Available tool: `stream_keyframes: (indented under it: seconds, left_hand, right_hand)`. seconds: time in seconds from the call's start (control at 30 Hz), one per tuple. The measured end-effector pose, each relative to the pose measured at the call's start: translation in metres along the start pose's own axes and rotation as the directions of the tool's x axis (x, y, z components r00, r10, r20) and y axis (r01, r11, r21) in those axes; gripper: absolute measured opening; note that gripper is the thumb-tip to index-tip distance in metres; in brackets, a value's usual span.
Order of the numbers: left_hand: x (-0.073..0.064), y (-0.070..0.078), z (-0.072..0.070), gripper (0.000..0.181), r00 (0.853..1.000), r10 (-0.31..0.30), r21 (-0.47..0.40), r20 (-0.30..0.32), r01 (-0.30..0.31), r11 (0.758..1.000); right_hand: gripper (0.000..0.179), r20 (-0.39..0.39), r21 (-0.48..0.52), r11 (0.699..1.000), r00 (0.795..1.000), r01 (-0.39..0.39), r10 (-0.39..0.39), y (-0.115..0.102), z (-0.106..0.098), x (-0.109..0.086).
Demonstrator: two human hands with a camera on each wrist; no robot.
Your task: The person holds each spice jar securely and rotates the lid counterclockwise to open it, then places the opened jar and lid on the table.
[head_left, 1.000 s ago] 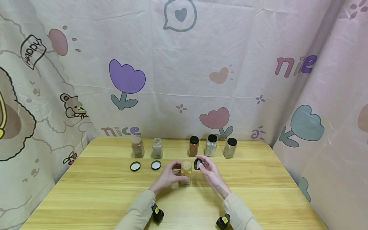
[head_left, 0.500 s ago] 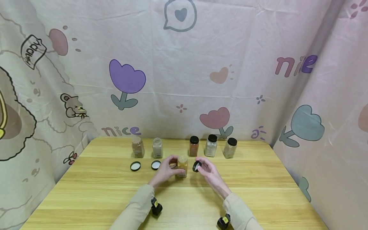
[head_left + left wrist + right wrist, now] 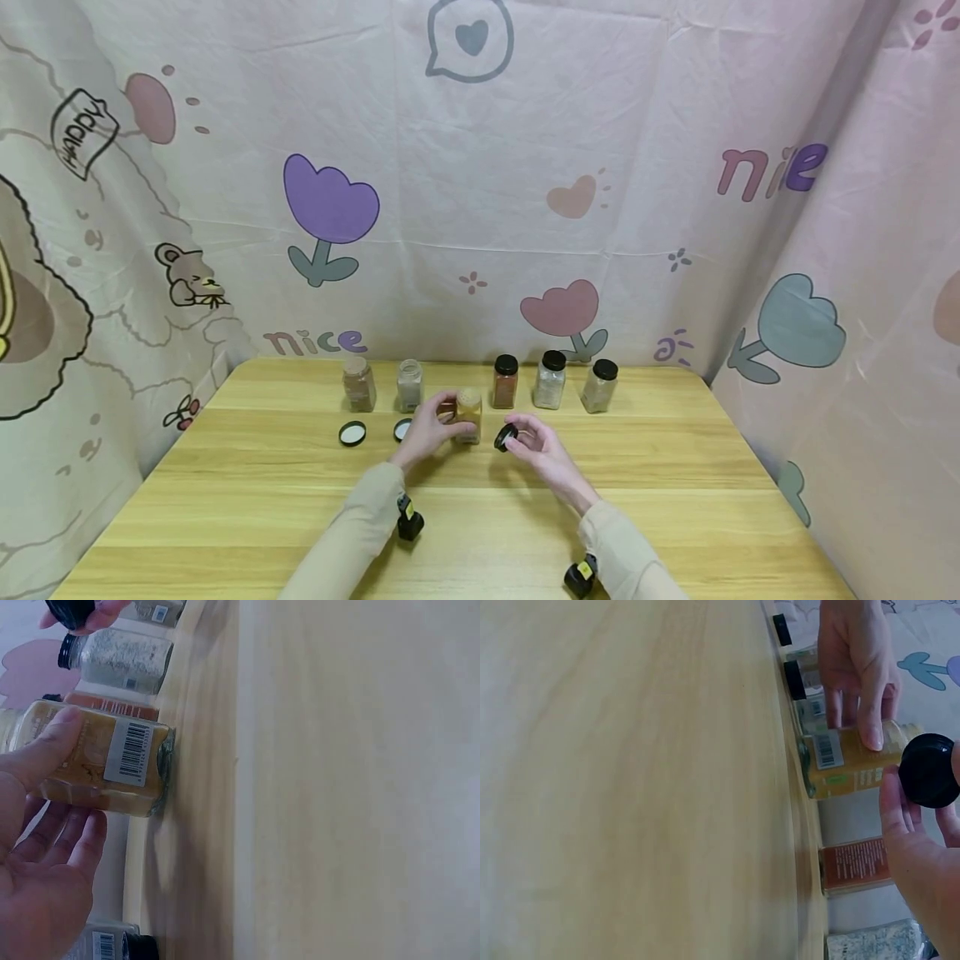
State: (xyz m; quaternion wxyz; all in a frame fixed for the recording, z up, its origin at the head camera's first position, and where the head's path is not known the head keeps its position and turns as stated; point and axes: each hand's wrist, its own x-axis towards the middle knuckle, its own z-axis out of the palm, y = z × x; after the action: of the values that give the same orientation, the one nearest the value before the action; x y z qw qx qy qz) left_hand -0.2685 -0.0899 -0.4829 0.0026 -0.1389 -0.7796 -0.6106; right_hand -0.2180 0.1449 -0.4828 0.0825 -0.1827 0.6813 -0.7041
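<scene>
Around the middle of the table, my left hand grips an upright glass spice jar of yellow powder by its side. The jar has a perforated shaker top and no lid on it. In the left wrist view the thumb lies across the yellow jar, beside a barcode label. To its right, my right hand pinches a black screw lid by the edge, tilted, with its pale inner side showing in the head view. The right wrist view shows the black outside of the lid close to the yellow jar's top.
At the back left stand two uncapped jars, one brown and one greyish. Their front neighbours are two upturned lids, one partly behind the left hand. Back right are three black-capped jars: red, white-flecked and pale.
My left hand has carried the yellow jar away from me and a little left, toward the back row. The right hand with the lid has shifted slightly left.
</scene>
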Motion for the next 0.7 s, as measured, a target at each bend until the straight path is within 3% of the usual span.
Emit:
stream_keyframes:
  seconds: [0.47,0.7]
  left_hand:
    - [0.018,-0.004,-0.001,0.060,0.997,0.034,0.029,-0.072,-0.032,0.999]
    - [0.026,-0.003,0.000,0.060,0.995,0.038,0.038,-0.092,-0.034,0.999]
  right_hand:
    - [0.055,-0.002,-0.050,0.997,0.998,-0.059,0.059,0.007,0.008,0.008]
    - [0.056,0.025,-0.026,0.995,0.995,-0.098,0.098,0.008,0.011,0.012]
